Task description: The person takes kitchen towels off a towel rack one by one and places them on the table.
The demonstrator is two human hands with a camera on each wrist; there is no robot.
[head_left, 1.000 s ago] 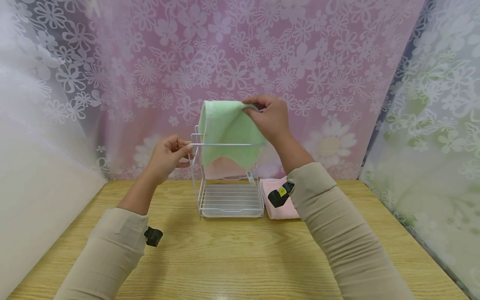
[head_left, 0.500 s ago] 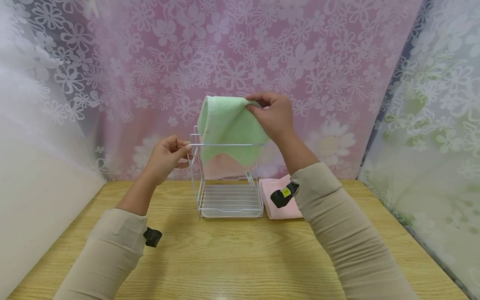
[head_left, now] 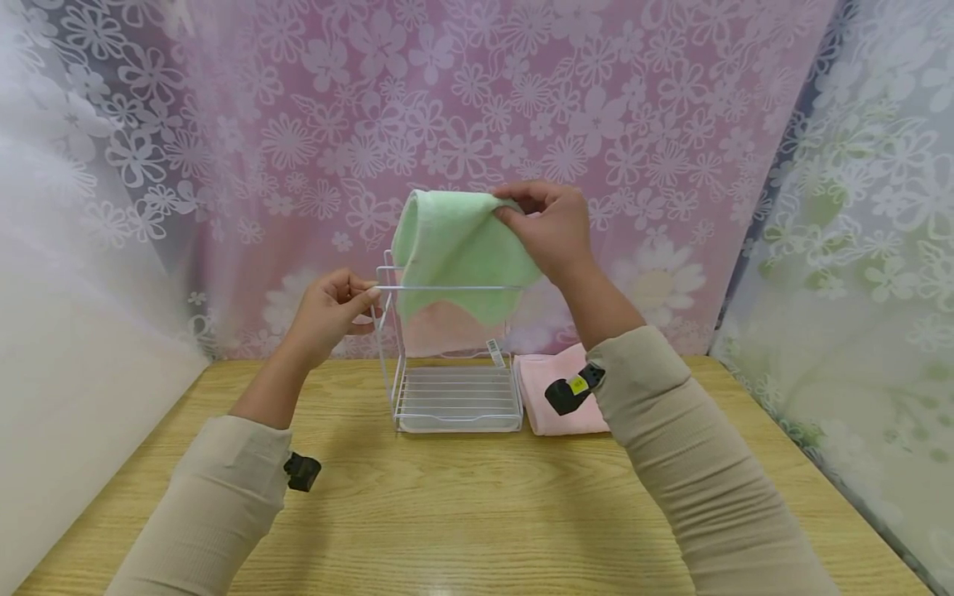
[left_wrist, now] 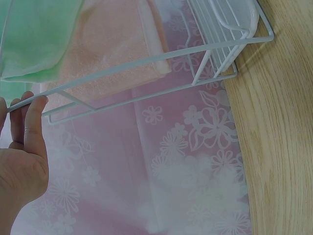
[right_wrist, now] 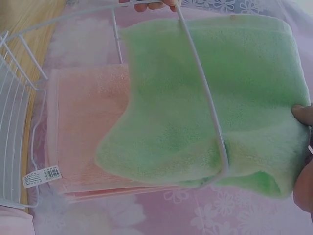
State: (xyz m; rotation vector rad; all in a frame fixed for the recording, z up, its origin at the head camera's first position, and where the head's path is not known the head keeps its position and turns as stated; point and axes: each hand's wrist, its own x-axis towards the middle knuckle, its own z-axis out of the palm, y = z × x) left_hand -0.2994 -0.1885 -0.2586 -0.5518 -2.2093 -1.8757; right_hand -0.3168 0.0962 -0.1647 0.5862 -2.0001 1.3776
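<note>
A pink sheet printed with white flowers [head_left: 477, 99] spans the far side, with a paler flowered sheet [head_left: 879, 273] along the right. Below it spreads the wood-grain tabletop [head_left: 447, 513]. Beige sleeves [head_left: 723, 472] reach in from the near left and near right. A white wire rack [head_left: 462, 287] stands toward the far side of the tabletop, a pale tray [head_left: 462, 428] under its lower wires. The green towel [head_left: 465, 248], folded over at the top, hangs behind the rack's near top rail, its fold above that rail and its lower edge below; I cannot tell whether the two touch. Farther back hangs a peach towel [head_left: 447, 333], its upper part hidden by the green one. A folded pink towel [head_left: 562, 424] lies just beside the rack's right side. The right hand [head_left: 555, 236] pinches the green towel's upper right edge between thumb and fingers. The left hand [head_left: 331, 310] grips the rack's top left corner, fingers and thumb closed on the wire. Small black cameras [head_left: 302, 472] sit at both wrists. Smallest is a white barcode tag [head_left: 495, 353] at the rack's far right.
</note>
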